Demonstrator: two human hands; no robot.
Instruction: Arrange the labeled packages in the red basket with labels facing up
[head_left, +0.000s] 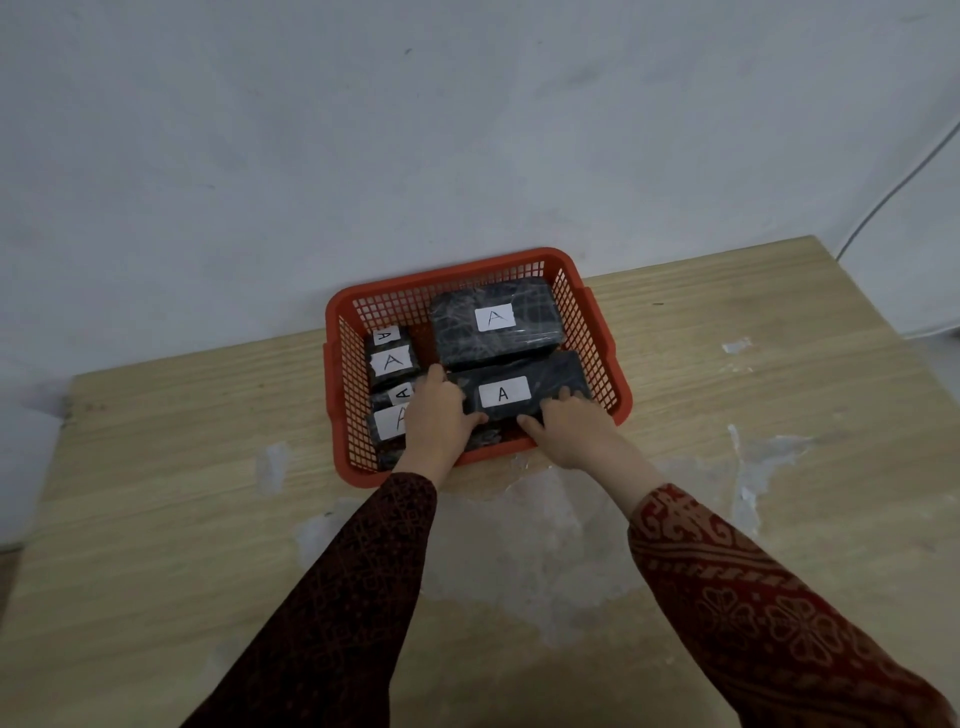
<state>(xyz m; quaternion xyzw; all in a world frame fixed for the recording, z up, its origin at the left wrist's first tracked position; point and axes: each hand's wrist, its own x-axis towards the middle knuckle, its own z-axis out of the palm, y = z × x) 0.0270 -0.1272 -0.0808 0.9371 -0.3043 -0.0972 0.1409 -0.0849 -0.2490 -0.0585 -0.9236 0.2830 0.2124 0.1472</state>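
Note:
A red mesh basket (592, 332) stands on the wooden table against the wall. Inside lie several black wrapped packages with white "A" labels facing up. A large package (524, 338) fills the back right. A long flat package (550, 379) lies in front of it, held at both ends: my left hand (434, 421) grips its left end and my right hand (569, 428) grips its near right corner. Several small packages sit along the left side, one of them (392, 361) near the back and another (387, 423) partly hidden by my left hand.
The wooden table (156, 493) has pale scuffed patches in front of the basket. A white wall stands just behind the basket. A thin cable (893, 192) hangs at the far right. The table's left edge is near.

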